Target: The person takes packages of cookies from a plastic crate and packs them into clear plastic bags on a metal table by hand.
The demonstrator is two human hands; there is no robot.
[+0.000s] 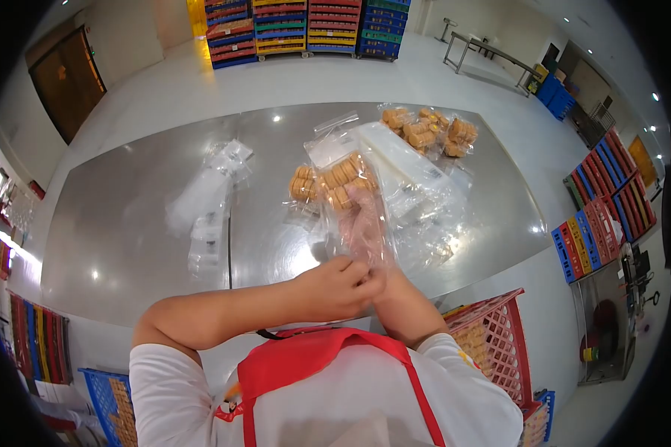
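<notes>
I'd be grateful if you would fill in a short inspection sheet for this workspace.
Surface: shiny metal table with a dark seam running across it.
Job's things: round biscuits in a clear bag.
Clutter: loose clear packaging on the left; flat clear bags and packed biscuits toward the far right.
Hands: right hand seen through the clear plastic, against the biscuits; left hand by the right wrist, fingers curled, grip unclear.
Cables: nothing seen on the table.
Surroundings: stacked coloured crates beyond the table; red crate at the near right.
</notes>
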